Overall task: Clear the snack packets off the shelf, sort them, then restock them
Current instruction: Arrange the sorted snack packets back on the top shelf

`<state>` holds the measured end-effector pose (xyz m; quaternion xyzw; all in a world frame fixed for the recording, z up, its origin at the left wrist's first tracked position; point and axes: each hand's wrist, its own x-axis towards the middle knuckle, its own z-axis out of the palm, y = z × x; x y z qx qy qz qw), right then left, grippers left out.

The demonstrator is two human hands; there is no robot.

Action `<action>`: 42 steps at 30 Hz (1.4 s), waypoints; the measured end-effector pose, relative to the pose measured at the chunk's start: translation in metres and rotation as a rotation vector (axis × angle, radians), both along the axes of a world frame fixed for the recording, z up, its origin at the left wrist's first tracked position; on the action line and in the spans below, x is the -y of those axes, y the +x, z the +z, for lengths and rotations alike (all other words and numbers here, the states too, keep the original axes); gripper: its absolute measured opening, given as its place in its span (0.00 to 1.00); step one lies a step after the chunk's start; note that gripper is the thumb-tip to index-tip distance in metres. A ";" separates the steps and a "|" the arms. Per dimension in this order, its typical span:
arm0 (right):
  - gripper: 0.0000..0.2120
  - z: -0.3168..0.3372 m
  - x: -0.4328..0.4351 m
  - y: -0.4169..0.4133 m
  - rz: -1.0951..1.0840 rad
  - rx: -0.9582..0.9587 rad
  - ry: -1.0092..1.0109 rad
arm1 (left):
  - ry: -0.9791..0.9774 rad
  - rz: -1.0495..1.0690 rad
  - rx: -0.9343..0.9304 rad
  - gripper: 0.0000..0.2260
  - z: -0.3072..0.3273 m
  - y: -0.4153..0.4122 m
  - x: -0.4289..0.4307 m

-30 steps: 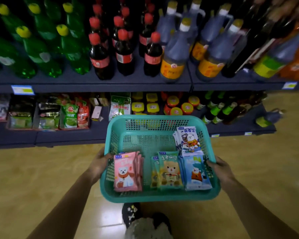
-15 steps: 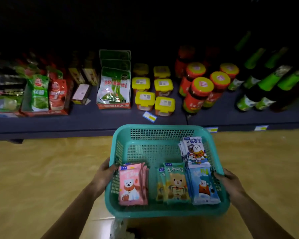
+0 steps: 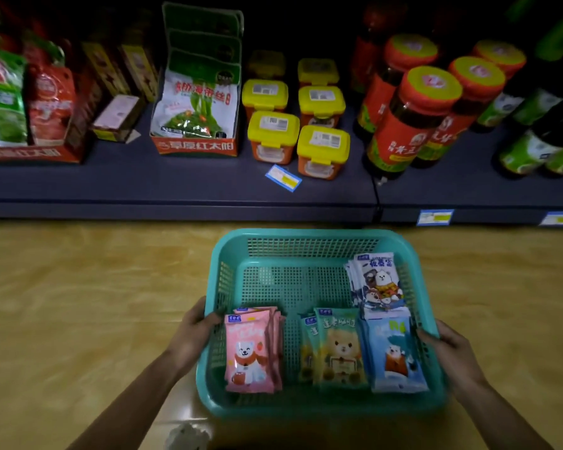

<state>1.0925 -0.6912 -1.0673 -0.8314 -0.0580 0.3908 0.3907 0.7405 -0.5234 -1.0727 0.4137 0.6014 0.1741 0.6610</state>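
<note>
Holding the teal basket at the lower centre of the frame, we grip it by its two short sides. Our left hand curls over the rim on the left of the frame, and our right hand clasps the rim on the right. The basket sits above the wood-pattern floor; we cannot tell whether it touches it.

Inside lie the snack packets in four small stacks. The pink packets lie in the near left corner, just beside our left hand. The yellow-green packets lie at the near middle, touching the pale blue packets in the near right corner. The dark blue and white packets lean against the right wall just behind the pale blue ones. The far left of the basket floor shows bare mesh.

Across the upper part of the frame runs the dark shelf. On it stand a carton of seaweed bags at upper centre, yellow-lidded tubs just to its right, and orange-capped jars further right. A loose price tag lies on the shelf in front of the tubs.
</note>
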 end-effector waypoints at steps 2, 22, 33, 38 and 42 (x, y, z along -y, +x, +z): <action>0.17 -0.005 0.002 -0.004 0.012 0.001 -0.007 | -0.030 -0.018 -0.017 0.11 -0.005 0.000 0.000; 0.44 -0.033 -0.065 -0.239 0.772 0.358 -0.001 | 0.578 -0.159 -0.263 0.18 0.003 -0.001 0.043; 0.38 -0.048 -0.079 -0.255 0.752 0.338 -0.167 | 0.124 -0.059 -0.071 0.11 0.010 0.007 0.060; 0.29 -0.018 -0.066 -0.226 0.532 -0.090 0.088 | 0.013 -0.024 -0.115 0.16 0.004 0.003 0.059; 0.22 0.017 -0.045 -0.167 0.328 -0.262 0.194 | -0.048 -0.360 -0.235 0.17 -0.010 0.021 0.054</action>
